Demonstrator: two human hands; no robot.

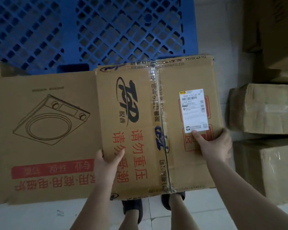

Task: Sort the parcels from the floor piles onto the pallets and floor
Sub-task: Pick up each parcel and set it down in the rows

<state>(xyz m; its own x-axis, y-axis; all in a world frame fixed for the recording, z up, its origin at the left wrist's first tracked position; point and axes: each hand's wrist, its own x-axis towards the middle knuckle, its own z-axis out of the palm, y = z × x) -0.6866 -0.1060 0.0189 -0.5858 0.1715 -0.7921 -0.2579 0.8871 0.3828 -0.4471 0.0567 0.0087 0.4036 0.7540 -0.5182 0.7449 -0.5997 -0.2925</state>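
Floor: pale tiles run beneath the person's two dark shoes, which show below the held box.
Pallet: a blue plastic lattice pallet lies beyond both hands, its near edge partly hidden by cardboard.
Flat carton: a large brown carton, printed with a line drawing of a cooker and a red band of characters, lies to the left of the left hand, next to the pallet.
Stack at right: several plain brown boxes, some wrapped in clear tape, stand beyond and to the right of the right hand.
Parcel: a brown cardboard parcel is held up between the hands, above the shoes; it carries a dark logo, red characters, a clear-taped centre seam and a white shipping label just above the right thumb.
Left hand: the left hand grips the parcel's near-left edge, thumb lying on top.
Right hand: the right hand clasps the right edge, thumb pressed onto the top face, touching the label's lower edge.
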